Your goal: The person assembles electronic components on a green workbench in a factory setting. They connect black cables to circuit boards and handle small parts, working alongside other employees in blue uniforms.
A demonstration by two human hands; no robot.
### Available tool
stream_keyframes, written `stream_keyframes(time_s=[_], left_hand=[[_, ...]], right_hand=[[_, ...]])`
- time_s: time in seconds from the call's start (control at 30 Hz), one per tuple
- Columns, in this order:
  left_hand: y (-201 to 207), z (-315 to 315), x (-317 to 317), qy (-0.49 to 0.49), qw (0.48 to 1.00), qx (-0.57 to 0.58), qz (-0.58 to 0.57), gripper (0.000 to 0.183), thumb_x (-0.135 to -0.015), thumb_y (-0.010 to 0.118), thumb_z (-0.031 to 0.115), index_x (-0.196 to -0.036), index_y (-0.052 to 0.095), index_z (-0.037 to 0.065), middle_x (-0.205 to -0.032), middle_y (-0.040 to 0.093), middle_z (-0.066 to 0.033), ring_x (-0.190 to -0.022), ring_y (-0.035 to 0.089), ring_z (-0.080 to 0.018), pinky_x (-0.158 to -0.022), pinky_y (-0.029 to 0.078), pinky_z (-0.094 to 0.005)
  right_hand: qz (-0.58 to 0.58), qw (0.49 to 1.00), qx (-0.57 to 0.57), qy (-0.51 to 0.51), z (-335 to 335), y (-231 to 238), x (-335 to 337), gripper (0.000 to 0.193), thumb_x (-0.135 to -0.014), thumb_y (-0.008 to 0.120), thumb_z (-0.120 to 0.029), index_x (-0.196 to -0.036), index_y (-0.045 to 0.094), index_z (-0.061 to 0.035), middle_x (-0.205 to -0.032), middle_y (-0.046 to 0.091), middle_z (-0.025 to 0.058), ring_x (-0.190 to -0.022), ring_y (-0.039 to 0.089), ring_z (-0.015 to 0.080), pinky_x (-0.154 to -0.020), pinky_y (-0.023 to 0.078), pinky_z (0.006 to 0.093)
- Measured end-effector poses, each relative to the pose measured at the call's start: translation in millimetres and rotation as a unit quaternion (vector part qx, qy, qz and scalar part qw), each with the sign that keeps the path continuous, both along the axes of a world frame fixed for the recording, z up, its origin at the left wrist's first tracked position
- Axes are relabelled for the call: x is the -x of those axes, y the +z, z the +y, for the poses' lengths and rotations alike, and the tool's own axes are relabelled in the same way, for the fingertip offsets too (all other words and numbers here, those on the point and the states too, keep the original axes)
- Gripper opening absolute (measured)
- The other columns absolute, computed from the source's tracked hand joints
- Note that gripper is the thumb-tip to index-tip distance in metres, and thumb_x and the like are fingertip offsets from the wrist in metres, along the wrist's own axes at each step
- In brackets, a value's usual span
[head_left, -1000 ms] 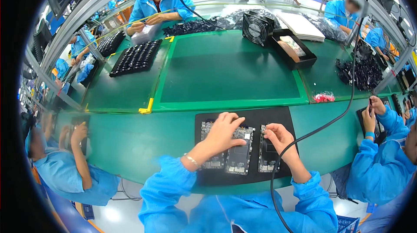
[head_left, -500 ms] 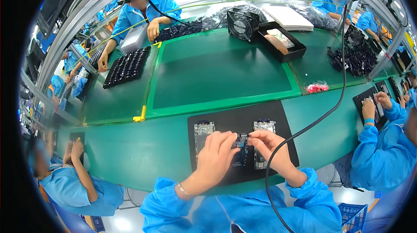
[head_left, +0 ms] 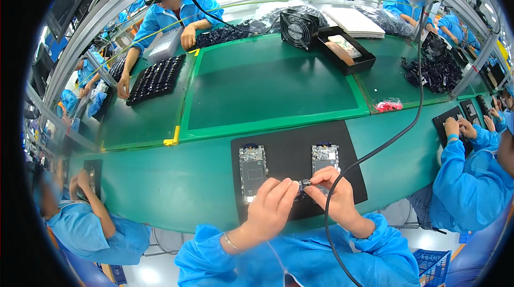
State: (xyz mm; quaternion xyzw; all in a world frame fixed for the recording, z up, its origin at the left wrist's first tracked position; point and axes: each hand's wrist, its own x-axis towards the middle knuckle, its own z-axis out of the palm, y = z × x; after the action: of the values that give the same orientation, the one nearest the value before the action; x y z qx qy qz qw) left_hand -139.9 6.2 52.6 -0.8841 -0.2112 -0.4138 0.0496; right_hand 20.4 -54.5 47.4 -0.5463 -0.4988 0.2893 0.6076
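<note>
Both my hands meet over the front part of a black mat (head_left: 289,150). Between the fingertips is a small dark-blue circuit board (head_left: 303,184) with a silvery part at its top edge; the fingers hide most of it. My left hand (head_left: 270,205) pinches it from the left, and my right hand (head_left: 336,197) from the right. On the mat's left side lies a grey-silver circuit board (head_left: 252,173) with a dark connector at its far end. A similar circuit board (head_left: 325,157) lies on the right, partly covered by my right hand.
A black cable (head_left: 393,140) hangs across in front of my right arm. Beyond are a fan (head_left: 297,30), a black box (head_left: 369,63), a red-and-white packet (head_left: 388,106) and a black tray of parts (head_left: 156,80) beside a co-worker's hand. Other co-workers sit at left and right.
Both hands have moved slightly nearer to me. The dark-blue board, earlier seen flatter above the mat, now shows little more than an edge between my fingertips.
</note>
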Motion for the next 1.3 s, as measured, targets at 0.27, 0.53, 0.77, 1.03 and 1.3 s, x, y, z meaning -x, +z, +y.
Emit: stream_keyframes(time_s=[0.27, 0.53, 0.77, 1.03, 1.3], left_hand=[[0.1, -0.6, 2.4, -0.005, 1.0, 0.004, -0.004, 0.049, -0.065, 0.079, 0.002, -0.109, 0.057, 0.004, -0.104, 0.054, -0.0092, -0.088, 0.056, -0.0274, -0.067, 0.052, -0.0324], [-0.5, 1.1, 0.8, -0.01, 1.0, 0.004, -0.017, 0.047, -0.065, 0.079, 0.002, -0.107, 0.057, 0.004, -0.103, 0.055, -0.0095, -0.089, 0.056, -0.0277, -0.068, 0.052, -0.0328], [1.0, 0.4, 2.2, -0.003, 1.0, 0.014, -0.014, 0.048, -0.064, 0.079, 0.002, -0.106, 0.058, 0.005, -0.103, 0.055, -0.0095, -0.088, 0.056, -0.0278, -0.067, 0.052, -0.0328], [0.1, -0.4, 2.1, -0.002, 1.0, 0.016, -0.021, 0.048, -0.063, 0.079, 0.002, -0.106, 0.058, 0.005, -0.102, 0.055, -0.0091, -0.088, 0.057, -0.0274, -0.068, 0.052, -0.0332], [0.8, -0.6, 3.3, -0.004, 1.0, 0.02, -0.022, 0.047, -0.063, 0.08, 0.002, -0.105, 0.058, 0.005, -0.102, 0.055, -0.0086, -0.087, 0.056, -0.0274, -0.068, 0.052, -0.0329]], right_hand=[[0.008, 0.999, 0.014, 0.03, 2.8, -0.4, -2.4, 0.018, -0.075, 0.073, -0.005, -0.084, 0.058, -0.0042, -0.084, 0.059, 0.0051, -0.075, 0.059, 0.0151, -0.064, 0.047, 0.0277], [0.014, 0.998, 0.006, 0.068, 6.7, 1.4, -8.4, 0.017, -0.076, 0.074, -0.008, -0.082, 0.058, -0.0052, -0.08, 0.057, 0.0041, -0.075, 0.058, 0.0141, -0.065, 0.045, 0.027], [0.017, 0.998, 0.004, 0.06, 5.6, 2.1, -6.0, 0.018, -0.076, 0.074, -0.009, -0.082, 0.057, -0.0059, -0.081, 0.058, 0.0041, -0.075, 0.058, 0.0146, -0.064, 0.045, 0.0271], [-0.013, 0.999, 0.006, 0.051, 3.8, 2.5, -5.2, 0.018, -0.075, 0.075, -0.01, -0.084, 0.059, -0.0061, -0.082, 0.058, 0.0032, -0.075, 0.059, 0.0143, -0.063, 0.045, 0.0271], [0.008, 0.998, 0.01, 0.067, 4.6, 4.6, -6.3, 0.017, -0.076, 0.074, -0.009, -0.084, 0.06, -0.0058, -0.083, 0.059, 0.0034, -0.076, 0.059, 0.0143, -0.063, 0.045, 0.027]])
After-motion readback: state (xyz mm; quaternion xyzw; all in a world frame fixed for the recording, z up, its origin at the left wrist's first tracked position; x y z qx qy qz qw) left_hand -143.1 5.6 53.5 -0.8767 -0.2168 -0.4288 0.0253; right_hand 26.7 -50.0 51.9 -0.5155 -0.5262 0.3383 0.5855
